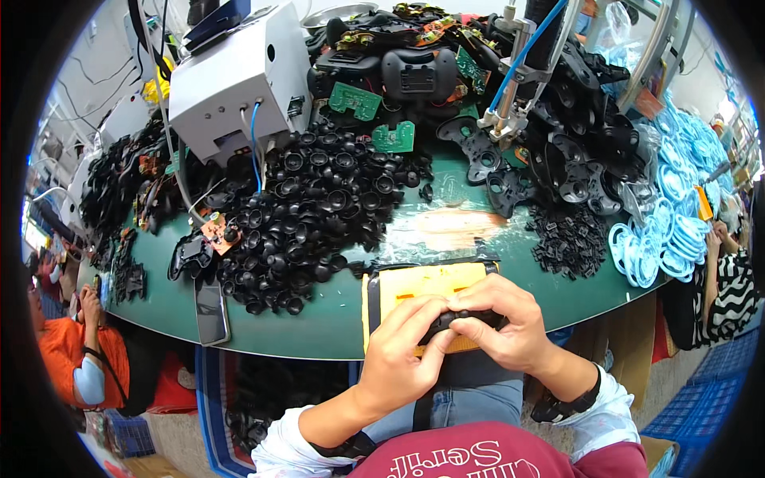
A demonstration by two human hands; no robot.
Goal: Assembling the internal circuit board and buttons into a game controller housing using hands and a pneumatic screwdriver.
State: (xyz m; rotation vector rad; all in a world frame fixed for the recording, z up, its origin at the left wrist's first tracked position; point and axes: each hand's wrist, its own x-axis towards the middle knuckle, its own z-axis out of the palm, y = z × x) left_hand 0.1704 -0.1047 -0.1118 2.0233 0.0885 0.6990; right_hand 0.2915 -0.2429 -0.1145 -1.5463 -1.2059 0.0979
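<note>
Just over the near edge of the green table, my left hand (401, 344) and my right hand (508, 323) grip a black game controller shell (438, 325) between them. Both thumbs press along its near side, with the fingers curled over the far side. Much of the shell is hidden by my fingers. Beneath and beyond it lies a yellow pad (430, 279) with black tape at its edges. A heap of black thumbstick caps (319, 203) spreads to the left of the pad. Small black plastic parts (567, 243) form a pile to its right.
Controller shells (574, 171) and green circuit boards (355, 101) are stacked at the back. A white machine (239, 88) stands back left, a metal press (506, 119) back right. Light-blue rings (657, 247) cover the right side. A phone (211, 311) lies front left. People sit at both sides.
</note>
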